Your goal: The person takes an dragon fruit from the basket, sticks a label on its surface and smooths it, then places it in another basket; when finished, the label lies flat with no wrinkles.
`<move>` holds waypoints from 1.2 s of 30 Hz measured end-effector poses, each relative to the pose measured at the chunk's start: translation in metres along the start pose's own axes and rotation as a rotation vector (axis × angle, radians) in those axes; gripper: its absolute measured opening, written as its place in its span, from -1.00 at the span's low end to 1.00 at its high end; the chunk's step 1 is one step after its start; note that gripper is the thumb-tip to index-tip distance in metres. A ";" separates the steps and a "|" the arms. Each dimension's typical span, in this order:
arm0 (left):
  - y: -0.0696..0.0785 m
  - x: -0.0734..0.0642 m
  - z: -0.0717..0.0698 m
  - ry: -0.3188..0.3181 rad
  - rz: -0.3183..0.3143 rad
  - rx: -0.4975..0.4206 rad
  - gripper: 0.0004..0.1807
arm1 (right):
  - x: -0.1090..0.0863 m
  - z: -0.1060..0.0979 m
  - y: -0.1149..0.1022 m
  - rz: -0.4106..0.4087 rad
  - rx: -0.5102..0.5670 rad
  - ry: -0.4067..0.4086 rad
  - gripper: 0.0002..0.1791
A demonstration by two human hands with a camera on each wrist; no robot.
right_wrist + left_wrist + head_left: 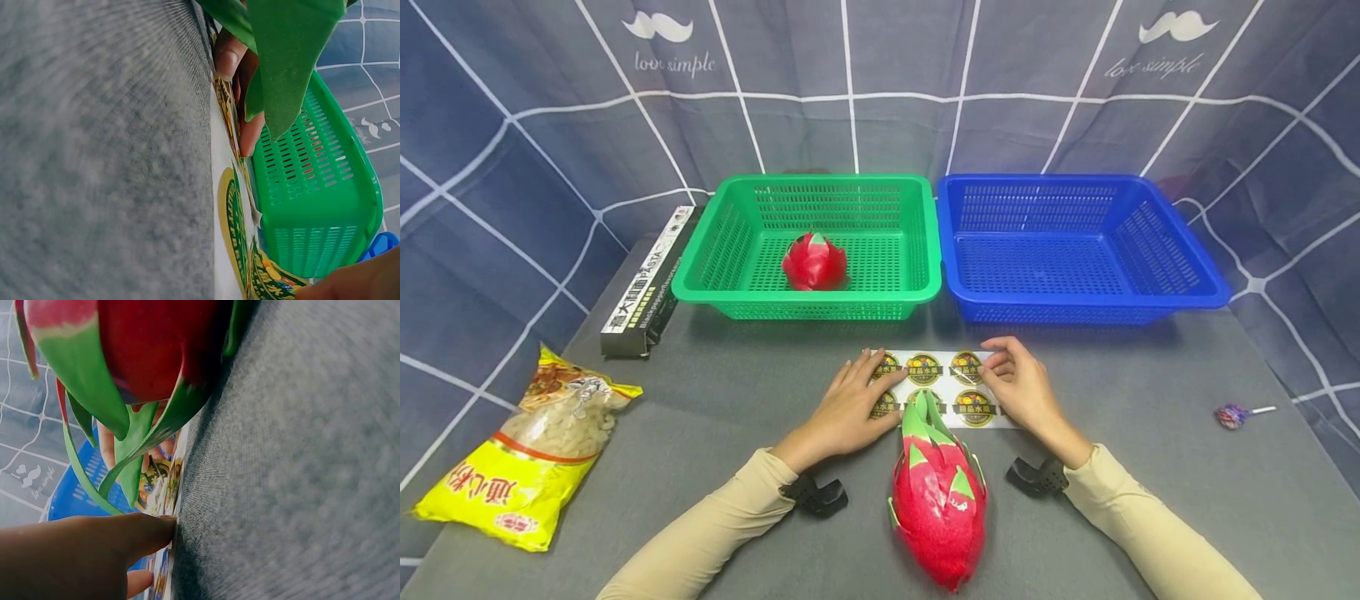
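Note:
A white sheet of round fruit stickers (pixel 945 385) lies on the grey table in front of me. My left hand (pixel 842 412) rests on its left end with straight fingers spread, thumb pressing at the near edge. At the sheet's right side my right hand (pixel 1026 396) pinches the edge of a sticker (pixel 272 275), which curls up from the sheet in the right wrist view. Between my wrists lies a red dragon fruit (pixel 940 508), its green leaf tips pointing away from me and overlapping the near edge of the sheet.
Behind the sheet stand a green basket (pixel 805 297) with another dragon fruit (pixel 815 263) in it and a blue basket (pixel 1090 298). To the left are a black-and-white pasta box (pixel 651 283) and a yellow pasta bag (pixel 538 458). A lollipop (pixel 1231 416) lies far right.

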State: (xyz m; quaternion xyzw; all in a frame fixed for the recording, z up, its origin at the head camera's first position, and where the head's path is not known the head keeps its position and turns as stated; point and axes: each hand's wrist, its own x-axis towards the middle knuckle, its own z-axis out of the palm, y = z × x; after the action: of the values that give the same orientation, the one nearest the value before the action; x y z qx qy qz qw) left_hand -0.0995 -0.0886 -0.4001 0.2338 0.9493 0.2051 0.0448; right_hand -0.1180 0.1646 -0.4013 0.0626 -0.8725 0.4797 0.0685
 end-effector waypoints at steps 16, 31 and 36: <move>0.000 0.000 0.000 -0.001 -0.005 0.006 -0.37 | -0.001 -0.002 -0.003 -0.006 0.103 -0.068 -0.53; 0.000 0.000 0.001 0.003 -0.001 0.017 -0.39 | -0.014 -0.006 -0.027 0.022 0.137 -0.202 -0.62; -0.001 0.000 0.001 0.001 -0.002 0.012 -0.38 | -0.015 -0.007 -0.030 0.029 0.103 -0.202 -0.63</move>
State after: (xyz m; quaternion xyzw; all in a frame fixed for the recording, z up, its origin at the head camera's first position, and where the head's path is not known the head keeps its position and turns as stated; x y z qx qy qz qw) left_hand -0.0997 -0.0886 -0.4017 0.2330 0.9508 0.1996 0.0430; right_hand -0.0978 0.1549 -0.3755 0.1013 -0.8500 0.5160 -0.0298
